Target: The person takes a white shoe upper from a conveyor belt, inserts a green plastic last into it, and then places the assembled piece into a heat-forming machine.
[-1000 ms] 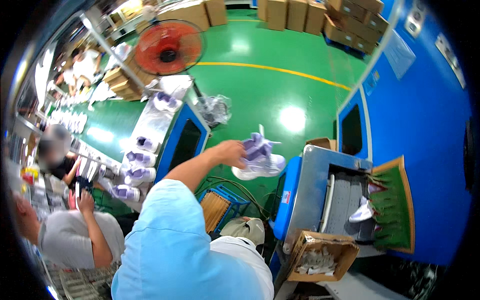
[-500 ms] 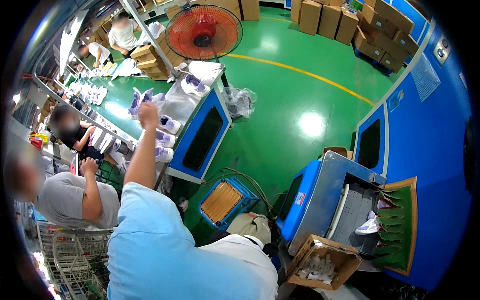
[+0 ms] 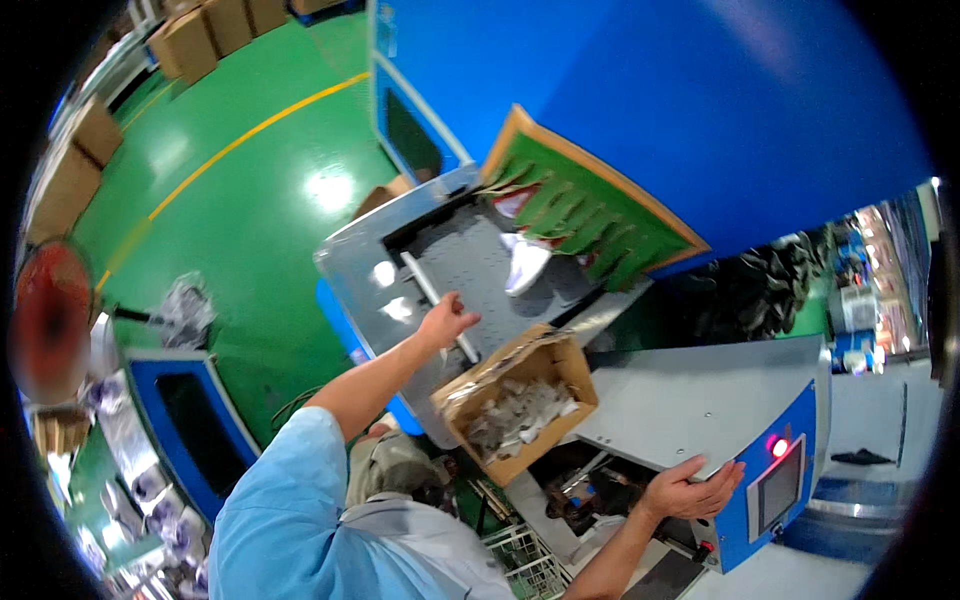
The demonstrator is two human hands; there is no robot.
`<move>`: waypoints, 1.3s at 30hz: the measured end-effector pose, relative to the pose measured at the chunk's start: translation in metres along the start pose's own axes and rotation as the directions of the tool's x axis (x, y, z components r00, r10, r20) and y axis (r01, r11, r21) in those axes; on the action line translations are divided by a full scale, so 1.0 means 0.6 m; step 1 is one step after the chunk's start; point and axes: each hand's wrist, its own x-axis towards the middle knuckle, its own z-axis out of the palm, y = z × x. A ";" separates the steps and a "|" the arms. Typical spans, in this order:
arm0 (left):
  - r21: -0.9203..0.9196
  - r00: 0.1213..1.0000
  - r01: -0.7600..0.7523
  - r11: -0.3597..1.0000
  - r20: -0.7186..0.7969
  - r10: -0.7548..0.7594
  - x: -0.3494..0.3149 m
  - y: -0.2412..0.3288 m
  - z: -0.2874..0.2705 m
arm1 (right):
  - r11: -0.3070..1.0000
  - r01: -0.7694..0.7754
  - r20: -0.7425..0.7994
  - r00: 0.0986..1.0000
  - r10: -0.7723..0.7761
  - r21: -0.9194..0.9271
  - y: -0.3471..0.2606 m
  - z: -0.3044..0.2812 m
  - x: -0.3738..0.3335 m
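White, low-cut shoe sits on dark-grey conveyor belt, at slit green fabric curtain. Left hand, loosely curled, apparently empty, is near straight white bar; contact unclear. Right hand, spread, empty, is beside blue control panel. Stray knock could trip red-lit button; dangling strips could snag shoe; sweeping forearm could upset brown cardboard box, spilling crumpled white paper.

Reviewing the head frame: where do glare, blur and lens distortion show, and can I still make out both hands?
Head view: glare on the green floor and metal frame; red fan blurred at left; yellow floor line bowed, corners black; left hand and right hand readable, though slightly soft.
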 end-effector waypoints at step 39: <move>0.440 0.720 -0.694 0.570 0.437 0.539 -0.552 0.232 0.137 | -0.025 -0.764 0.764 0.644 0.037 0.645 -0.028 -0.266 -0.162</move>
